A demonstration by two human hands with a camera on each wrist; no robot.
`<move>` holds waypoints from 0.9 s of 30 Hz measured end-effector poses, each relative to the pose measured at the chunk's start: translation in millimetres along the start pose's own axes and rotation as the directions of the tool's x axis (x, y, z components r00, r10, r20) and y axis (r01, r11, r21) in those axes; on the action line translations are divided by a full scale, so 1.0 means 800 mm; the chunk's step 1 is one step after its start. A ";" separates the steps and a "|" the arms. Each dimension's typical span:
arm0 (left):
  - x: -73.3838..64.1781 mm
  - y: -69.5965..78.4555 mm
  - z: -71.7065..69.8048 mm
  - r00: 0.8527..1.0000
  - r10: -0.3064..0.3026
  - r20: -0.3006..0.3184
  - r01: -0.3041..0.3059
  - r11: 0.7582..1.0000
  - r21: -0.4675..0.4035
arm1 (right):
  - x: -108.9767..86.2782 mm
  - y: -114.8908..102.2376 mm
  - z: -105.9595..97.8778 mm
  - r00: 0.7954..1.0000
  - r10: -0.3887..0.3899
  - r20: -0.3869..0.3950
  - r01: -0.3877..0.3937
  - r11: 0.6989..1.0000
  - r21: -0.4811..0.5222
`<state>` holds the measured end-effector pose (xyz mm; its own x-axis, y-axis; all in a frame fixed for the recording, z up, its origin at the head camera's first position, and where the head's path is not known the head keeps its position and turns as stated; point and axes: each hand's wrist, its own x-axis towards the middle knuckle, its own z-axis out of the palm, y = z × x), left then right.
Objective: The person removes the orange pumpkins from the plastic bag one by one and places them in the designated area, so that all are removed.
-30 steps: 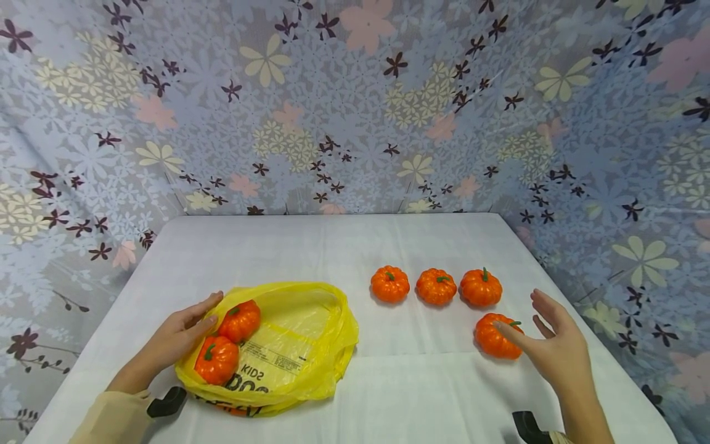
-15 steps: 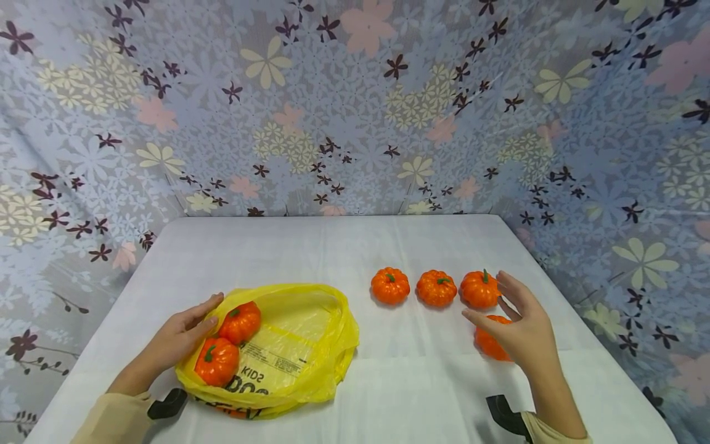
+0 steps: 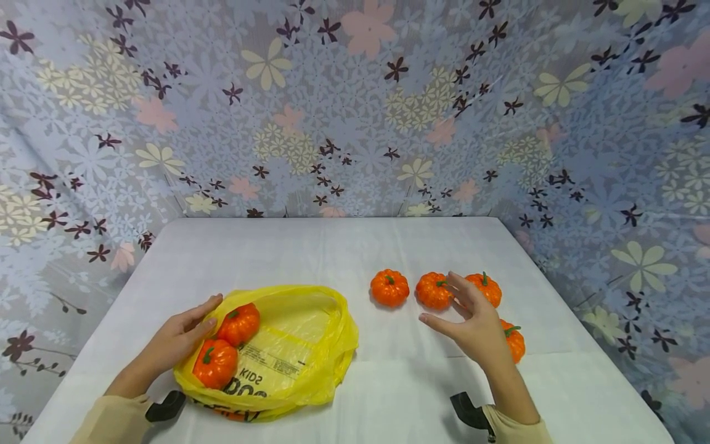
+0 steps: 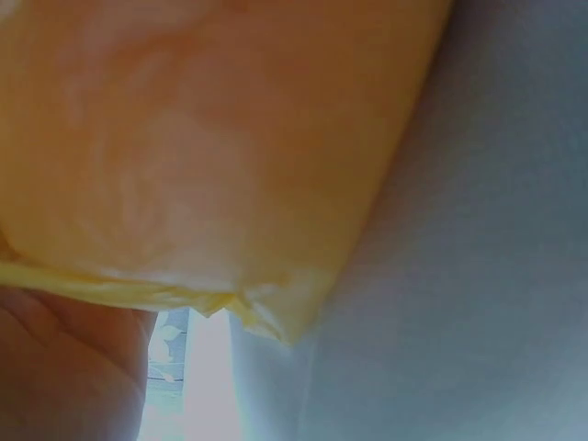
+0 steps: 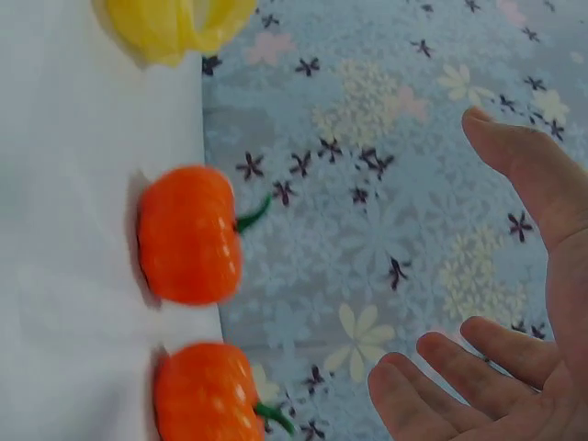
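A yellow plastic bag [image 3: 310, 388] lies with its mouth spread, two small orange pumpkins [image 3: 215, 364] showing inside its left part. My left hand [image 3: 172, 339] rests along the bag's left rim, fingers extended and thumb beside the pumpkins. In the left wrist view, the bag wall [image 4: 211, 165] glows orange above part of the palm. Over the table, my right hand [image 3: 477, 324] holds nothing, with thumb and fingers spread apart. Its fingertips overlap the middle pumpkin [image 3: 432, 291] of the back row. The right wrist view shows two pumpkins [image 5: 188, 234] apart from that hand.
The leftmost pumpkin [image 3: 389, 288] of the row sits right of the bag. Another pumpkin [image 3: 488, 288] and a nearer one [image 3: 514, 342] are partly hidden behind the right hand. A white cloth covers the table [image 3: 266, 246], and flowered fabric [image 3: 355, 123] hangs around it.
My right hand has moved left, from beside the nearest right pumpkin to in front of the row's middle pumpkin, its fingers still spread. The left hand and the bag have stayed in place.
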<state>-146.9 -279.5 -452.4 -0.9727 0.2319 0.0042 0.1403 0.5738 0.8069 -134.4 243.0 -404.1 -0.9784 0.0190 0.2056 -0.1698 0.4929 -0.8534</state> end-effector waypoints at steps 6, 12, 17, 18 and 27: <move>0.000 -0.001 0.002 1.000 -0.001 0.003 0.001 1.000 0.001 | 0.005 -0.001 0.033 0.998 -0.007 0.057 0.005 0.999 0.041; 0.000 0.002 0.001 1.000 0.013 -0.002 -0.013 1.000 0.018 | 0.013 -0.008 0.069 0.991 -0.061 0.116 0.052 0.995 0.080; -0.001 0.002 0.000 1.000 0.017 0.004 -0.017 1.000 0.003 | 0.014 -0.020 0.096 0.984 -0.064 0.165 0.045 0.992 0.116; -0.001 0.002 0.000 1.000 0.021 0.003 -0.021 1.000 -0.003 | 0.014 -0.023 0.101 0.982 -0.064 0.176 0.043 0.992 0.123; -0.001 0.000 0.001 0.999 0.042 -0.002 -0.042 0.999 -0.023 | 0.017 -0.035 0.136 0.960 -0.109 0.256 0.072 0.986 0.152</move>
<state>-145.8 -279.1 -452.4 -0.9663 0.2543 0.0389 0.1765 0.5452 0.8195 -156.0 134.3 -429.5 -0.9513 -0.2584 0.1681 -0.2553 0.3545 -0.8995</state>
